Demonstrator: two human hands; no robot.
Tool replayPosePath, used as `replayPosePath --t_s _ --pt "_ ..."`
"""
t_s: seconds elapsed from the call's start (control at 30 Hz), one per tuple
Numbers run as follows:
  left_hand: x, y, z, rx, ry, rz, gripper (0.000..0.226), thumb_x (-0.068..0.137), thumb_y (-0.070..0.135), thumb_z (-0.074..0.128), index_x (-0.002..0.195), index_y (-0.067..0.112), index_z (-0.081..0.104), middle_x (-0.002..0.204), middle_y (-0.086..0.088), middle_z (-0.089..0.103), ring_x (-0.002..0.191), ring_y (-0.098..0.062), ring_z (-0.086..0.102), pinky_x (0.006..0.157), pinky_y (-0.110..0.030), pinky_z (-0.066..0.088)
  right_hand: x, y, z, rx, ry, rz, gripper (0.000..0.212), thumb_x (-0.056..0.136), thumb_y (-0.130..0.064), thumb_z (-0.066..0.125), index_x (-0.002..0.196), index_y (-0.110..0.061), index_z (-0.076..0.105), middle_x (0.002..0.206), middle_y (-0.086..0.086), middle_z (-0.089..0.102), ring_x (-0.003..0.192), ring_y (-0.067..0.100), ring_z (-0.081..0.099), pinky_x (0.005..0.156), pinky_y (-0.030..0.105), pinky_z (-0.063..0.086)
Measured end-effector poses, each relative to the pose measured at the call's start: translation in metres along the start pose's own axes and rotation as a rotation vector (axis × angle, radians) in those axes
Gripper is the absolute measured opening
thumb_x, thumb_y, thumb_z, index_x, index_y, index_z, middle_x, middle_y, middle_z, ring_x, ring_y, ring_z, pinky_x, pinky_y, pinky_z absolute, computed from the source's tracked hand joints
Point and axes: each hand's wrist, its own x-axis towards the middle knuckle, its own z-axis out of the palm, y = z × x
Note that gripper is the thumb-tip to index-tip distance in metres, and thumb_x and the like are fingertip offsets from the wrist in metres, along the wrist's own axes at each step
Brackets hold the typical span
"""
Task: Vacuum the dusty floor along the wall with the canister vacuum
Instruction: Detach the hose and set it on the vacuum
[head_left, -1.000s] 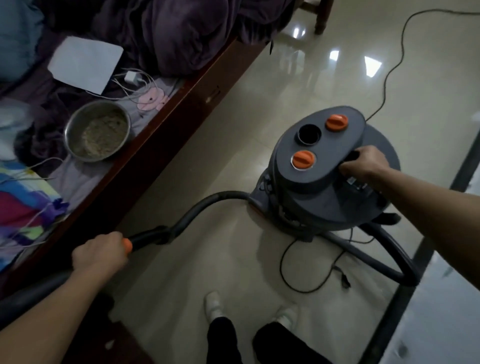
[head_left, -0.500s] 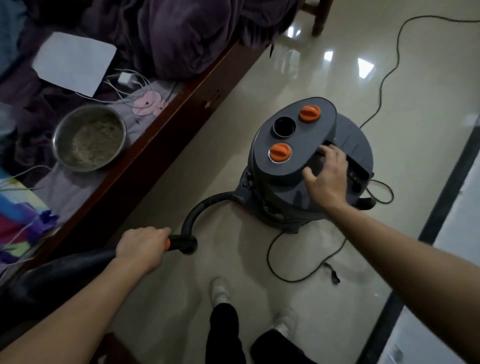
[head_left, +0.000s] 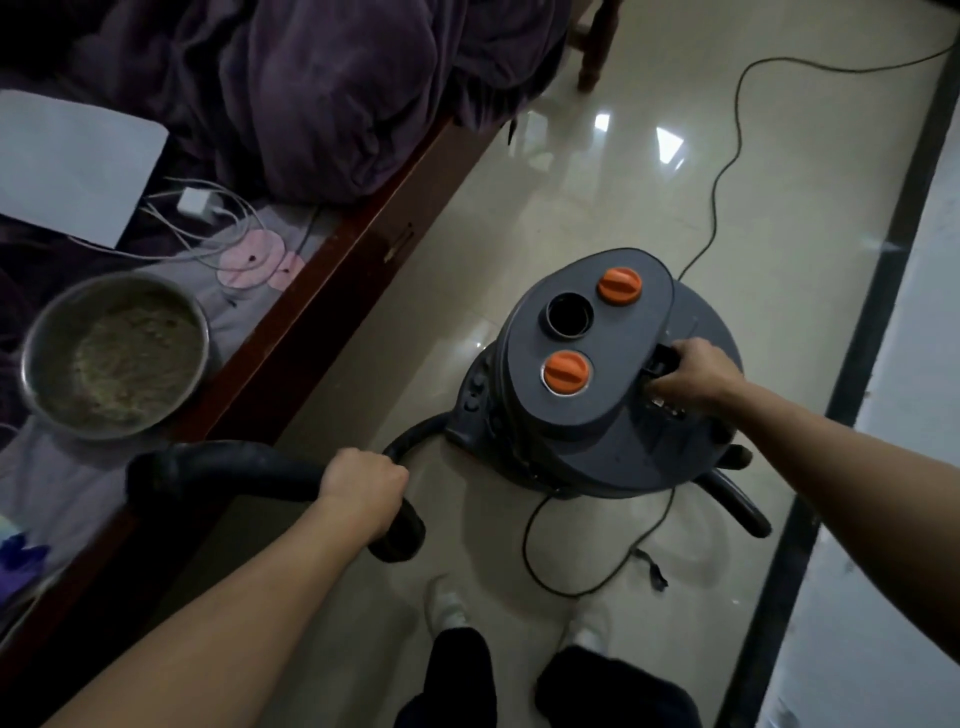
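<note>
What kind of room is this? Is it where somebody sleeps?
Most likely a bedroom. A wooden bed frame runs along the left, a purple blanket is heaped on the bed, and a white charger with its cables lies on the sheet beside it.

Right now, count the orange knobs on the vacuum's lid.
2. The far orange knob sits beside the open port; the near orange knob lies closer to the right hand. None seems hidden.

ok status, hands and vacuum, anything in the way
left hand grips hose, right hand grips canister vacuum top handle. canister upright on floor. loose cord looped by feet.
</note>
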Motion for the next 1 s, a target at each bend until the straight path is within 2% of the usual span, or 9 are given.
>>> replayPosePath --t_s 0.13,0.33,0.43,0.57,0.7,0.87,1.0 --pt "0.006 0.013 -0.02 -0.037 -0.026 0.015 0.028 0.092 0.023 0.05 0.118 0.022 0.059 0.116 -0.002 0.065 0.106 -0.024 0.063 0.069 -0.034 0.037 0.008 0.01 -0.002 0.089 -0.047 -0.056 0.014 0.064 -0.026 0.077 0.071 -0.022 0.066 0.063 -0.002 0.069 0.062 0.017 0.067 0.057 0.032 0.054" --pt "-0.011 0.037 -0.045 -0.03 -0.119 -0.004 0.027 0.095 0.021 0.046 0.119 0.018 0.059 0.118 -0.004 0.064 0.106 -0.024 0.062 0.071 -0.034 0.038 0.008 -0.003 -0.012 0.144 -0.062 -0.14 0.016 0.064 -0.03 0.073 0.068 -0.016 0.065 0.061 0.001 0.068 0.06 0.019 0.067 0.06 0.039 0.058" --pt "-0.019 0.045 -0.048 -0.03 -0.214 -0.012 0.03 0.096 0.021 0.046 0.123 0.016 0.057 0.122 -0.005 0.063 0.11 -0.024 0.061 0.081 -0.033 0.044 0.016 -0.015 -0.042 0.164 -0.046 -0.162 0.019 0.062 -0.035 0.071 0.067 -0.017 0.066 0.056 -0.002 0.067 0.054 0.016 0.067 0.055 0.035 0.057" --pt "-0.025 0.061 -0.055 -0.07 -0.316 -0.023 0.034 0.099 0.021 0.041 0.13 0.016 0.053 0.131 -0.006 0.058 0.12 -0.024 0.056 0.09 -0.034 0.042 0.031 -0.018 -0.092 0.245 0.008 -0.17 0.02 0.06 -0.035 0.07 0.064 -0.015 0.066 0.046 -0.005 0.061 0.045 0.012 0.06 0.046 0.028 0.048" --pt "-0.029 0.075 -0.07 -0.1 -0.362 -0.02 0.037 0.097 0.021 0.046 0.134 0.014 0.051 0.137 -0.007 0.054 0.125 -0.025 0.052 0.096 -0.035 0.04 0.043 -0.028 -0.117 0.336 0.04 -0.169 0.024 0.055 -0.032 0.07 0.067 -0.012 0.067 0.052 0.002 0.061 0.051 0.02 0.058 0.053 0.037 0.05" --pt "-0.035 0.07 -0.088 -0.116 -0.34 -0.072 0.035 0.095 0.024 0.05 0.129 0.014 0.052 0.131 -0.008 0.057 0.119 -0.029 0.054 0.102 -0.047 0.03 0.055 -0.054 -0.078 0.385 -0.022 -0.158 0.023 0.058 -0.03 0.071 0.072 -0.013 0.067 0.054 0.001 0.064 0.052 0.018 0.062 0.045 0.027 0.048" --pt "-0.044 0.061 -0.086 -0.065 -0.326 -0.034 0.033 0.095 0.027 0.051 0.125 0.014 0.054 0.126 -0.009 0.06 0.118 -0.028 0.052 0.106 -0.048 0.02 0.072 -0.066 -0.037 0.427 -0.024 -0.126 0.025 0.055 -0.033 0.071 0.071 -0.014 0.067 0.053 0.0 0.066 0.051 0.018 0.064 0.045 0.024 0.048"
